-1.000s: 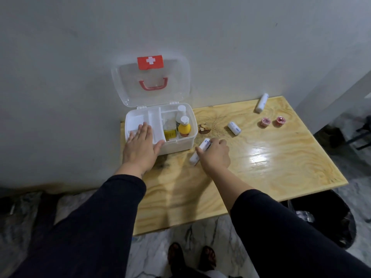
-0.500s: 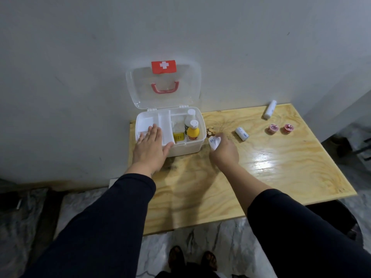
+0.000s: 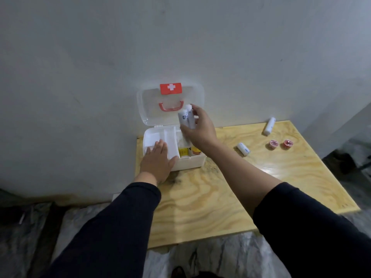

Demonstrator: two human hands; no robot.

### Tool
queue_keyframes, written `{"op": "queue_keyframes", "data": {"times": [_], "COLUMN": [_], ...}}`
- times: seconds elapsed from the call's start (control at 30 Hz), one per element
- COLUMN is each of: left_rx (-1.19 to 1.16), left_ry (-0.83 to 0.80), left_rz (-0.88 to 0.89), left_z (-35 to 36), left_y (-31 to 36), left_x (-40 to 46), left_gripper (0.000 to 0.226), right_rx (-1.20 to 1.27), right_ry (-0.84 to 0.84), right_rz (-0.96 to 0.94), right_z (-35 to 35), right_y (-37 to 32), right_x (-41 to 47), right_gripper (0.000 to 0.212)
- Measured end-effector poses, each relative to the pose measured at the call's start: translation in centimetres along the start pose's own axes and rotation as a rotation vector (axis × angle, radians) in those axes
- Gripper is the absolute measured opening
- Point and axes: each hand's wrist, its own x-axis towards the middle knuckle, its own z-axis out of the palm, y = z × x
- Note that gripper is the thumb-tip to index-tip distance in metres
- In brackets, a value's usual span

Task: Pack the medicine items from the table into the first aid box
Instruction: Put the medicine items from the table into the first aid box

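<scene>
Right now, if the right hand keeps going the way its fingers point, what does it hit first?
Probably the clear plastic lid of the white first aid box, near its red handle. The right hand, holding two white tubes, points up and left toward it; depth is unclear.

The table [image 3: 230, 197] is showing pale, grainy plywood with a glossy sheen at its right. The first aid box [image 3: 188, 162] is looking like smooth white plastic, its lid [image 3: 148, 105] clear plastic. The far wall [image 3: 180, 37] is looking matt.
</scene>
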Motion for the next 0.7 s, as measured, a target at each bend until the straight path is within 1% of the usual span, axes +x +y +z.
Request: {"op": "queue_keyframes", "data": {"times": [0.13, 0.23, 0.33, 0.4, 0.6, 0.7], "left_rx": [-0.004, 0.039, -0.037, -0.048, -0.085, -0.086], "left_ry": [-0.008, -0.035, 0.006, 0.017, 0.033, 0.021], "left_rz": [-0.008, -0.035, -0.051, -0.044, -0.036, -0.043], "left_z": [0.4, 0.3, 0.4, 0.5, 0.7, 0.7], "left_y": [0.0, 0.1, 0.2, 0.1, 0.0, 0.1], "left_x": [0.1, 0.2, 0.1, 0.1, 0.2, 0.3], "left_gripper": [0.072, 0.073, 0.075, 0.075, 0.075, 0.075], "right_rx": [0.032, -0.006, -0.043, -0.093, -0.311, -0.362], "right_ry": [-0.096, -0.171, -0.208, -0.224, -0.295, -0.321], "right_rz": [-0.009, 0.035, 0.074, 0.093, 0.124, 0.128], "right_z": [2.5, 3.5, 3.9, 4.0, 4.3, 4.3], "right_y": [0.6, 2.2, 3.3, 3.6, 3.5, 3.4], "right_x": [-0.6, -1.1, -1.4, -1.5, -1.3, -1.0], "right_gripper": [0.055, 0.061, 0.068, 0.071, 0.067, 0.068]}}
